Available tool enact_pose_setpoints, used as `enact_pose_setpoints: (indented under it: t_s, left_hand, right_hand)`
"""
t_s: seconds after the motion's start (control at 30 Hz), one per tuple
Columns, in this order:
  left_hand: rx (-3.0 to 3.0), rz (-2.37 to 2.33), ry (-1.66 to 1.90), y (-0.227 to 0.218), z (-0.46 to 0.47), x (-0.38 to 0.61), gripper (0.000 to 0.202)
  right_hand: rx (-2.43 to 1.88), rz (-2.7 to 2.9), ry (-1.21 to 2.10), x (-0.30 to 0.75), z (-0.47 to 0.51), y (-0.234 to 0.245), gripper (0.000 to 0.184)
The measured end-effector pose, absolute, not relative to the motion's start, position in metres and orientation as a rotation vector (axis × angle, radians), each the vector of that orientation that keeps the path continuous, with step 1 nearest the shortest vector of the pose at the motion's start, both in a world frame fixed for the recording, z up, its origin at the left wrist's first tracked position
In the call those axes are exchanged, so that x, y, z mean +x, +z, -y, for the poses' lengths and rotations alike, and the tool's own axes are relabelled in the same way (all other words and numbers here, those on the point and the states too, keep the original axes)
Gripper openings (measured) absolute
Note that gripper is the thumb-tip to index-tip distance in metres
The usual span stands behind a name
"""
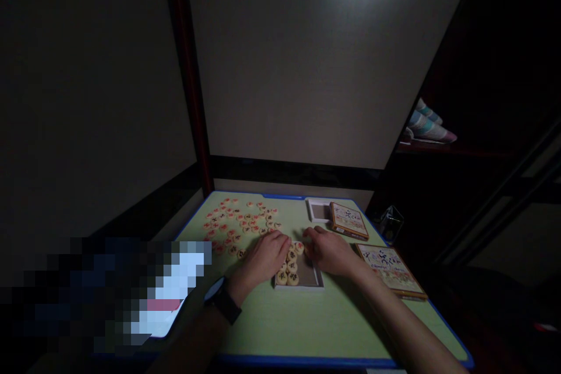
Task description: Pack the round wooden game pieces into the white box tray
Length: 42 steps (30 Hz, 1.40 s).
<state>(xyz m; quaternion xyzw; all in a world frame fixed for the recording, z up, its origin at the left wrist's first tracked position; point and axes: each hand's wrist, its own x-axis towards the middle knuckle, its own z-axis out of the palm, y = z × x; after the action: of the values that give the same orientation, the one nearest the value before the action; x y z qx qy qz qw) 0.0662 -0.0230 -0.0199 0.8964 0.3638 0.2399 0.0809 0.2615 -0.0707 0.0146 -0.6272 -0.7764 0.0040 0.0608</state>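
Beige Chinese chess pieces [293, 278] with dark characters lie in rows along the left side of a shallow white-rimmed box tray [318, 280]. One piece with a red character [299, 247] is near the tray's far end, between my hands. My left hand [268, 257] reaches over the tray's left edge, its fingers bent and close together at the pieces; what lies under the fingertips is hidden. At the far right corner of the tray, my right hand [329, 250] has its fingers curled inward, and I cannot make out what they hold. A dark watch [223, 299] is on my left wrist.
Many loose chess pieces [248, 223] are scattered over the far left of the green table [280, 327]. A second white tray [312, 210] and a printed box lid [349, 220] stand far right. Another printed lid [391, 269] lies beside my right forearm. A bright, pixelated screen [170, 292] is at left.
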Motion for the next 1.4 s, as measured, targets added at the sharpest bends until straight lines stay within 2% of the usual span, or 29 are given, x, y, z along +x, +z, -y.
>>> enact_pose_setpoints:
  t_s: [0.23, 0.5, 1.4]
  left_hand:
    - [2.655, -1.099, 0.735, -0.0207, 0.0221, 0.0663, 0.033]
    - [2.643, -1.09, 0.759, -0.0192, 0.022, 0.0661, 0.035]
    - [2.681, -1.102, 0.687, -0.016, 0.0245, 0.0651, 0.032]
  right_hand:
    - [-1.818, 2.317, 0.151, 0.2631, 0.0681, 0.0064, 0.034]
    - [-1.746, 2.296, 0.217, 0.266, 0.0665, 0.005, 0.03]
    - [-1.737, 2.314, 0.267, 0.2661, 0.0682, 0.0092, 0.033]
